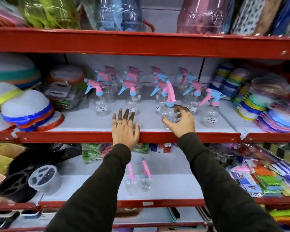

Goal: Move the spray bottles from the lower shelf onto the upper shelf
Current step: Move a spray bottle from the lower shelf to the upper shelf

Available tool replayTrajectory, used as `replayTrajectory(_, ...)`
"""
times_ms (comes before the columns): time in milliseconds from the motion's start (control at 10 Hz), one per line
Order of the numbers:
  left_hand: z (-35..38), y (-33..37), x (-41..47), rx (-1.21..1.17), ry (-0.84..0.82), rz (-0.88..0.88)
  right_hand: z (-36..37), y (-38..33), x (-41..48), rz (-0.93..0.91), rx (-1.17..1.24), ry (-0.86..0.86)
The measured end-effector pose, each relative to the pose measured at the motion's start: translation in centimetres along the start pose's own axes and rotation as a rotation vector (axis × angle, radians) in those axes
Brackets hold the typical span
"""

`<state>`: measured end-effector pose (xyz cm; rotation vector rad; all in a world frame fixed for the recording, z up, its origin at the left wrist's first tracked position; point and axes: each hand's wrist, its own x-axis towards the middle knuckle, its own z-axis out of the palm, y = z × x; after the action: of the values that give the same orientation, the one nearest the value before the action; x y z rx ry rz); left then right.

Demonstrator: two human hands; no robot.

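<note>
Far left of the frame: stacked round plastic lids with coloured rims (pixel 26 113) are piled on the red-edged upper shelf (pixel 107 137); well apart from the work, no hindrance. Left of centre: the left hand (pixel 125 129) is laid flat over the shelf lip, fingers spread wide, nothing held; it is judged to serve as a brace. Centre: rows of clear plastic spray bottles with pink and blue trigger heads (pixel 132 91) are already ranked towards the back. Below centre: two clear spray bottles with pink triggers (pixel 138 180) are left standing on the white lower shelf (pixel 174 185), yet to be moved. Right of centre: the right hand (pixel 181 120) is curled part-open around the belly of a clear spray bottle with a blue collar and tall pink trigger (pixel 168 108), fingers at its far side, thumb low in front; whether it is gripped or just let go cannot be told. The base should be seated flat in the open front row, clear of the labelled bottles just behind. Further right: a lone clear bottle with a blue head (pixel 211 111) stands near; it could be knocked by the wrist. Far right: packets of coloured goods (pixel 264 181) crowd the lower shelf.
</note>
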<state>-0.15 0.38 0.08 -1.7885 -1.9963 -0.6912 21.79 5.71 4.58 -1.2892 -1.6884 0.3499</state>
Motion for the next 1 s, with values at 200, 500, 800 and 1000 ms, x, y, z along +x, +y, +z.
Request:
replayTrajectory(200, 0.0, 0.0, 0.0, 0.001, 0.001, -0.006, 0.8, 1.2, 0.4, 0.026, -0.024, -0.053)
replayTrajectory(500, 0.0, 0.1, 0.0, -0.009, 0.005, -0.013, 1.0, 0.0, 0.5, 0.073, -0.009, 0.000)
replayTrajectory(800, -0.1, 0.2, 0.0, -0.015, 0.017, -0.015, 1.3, 0.1, 1.5, 0.098, 0.014, -0.071)
replayTrajectory(1000, 0.0, 0.2, -0.1, -0.014, 0.015, -0.021, 1.3, -0.6, 1.2, 0.113, 0.008, 0.004)
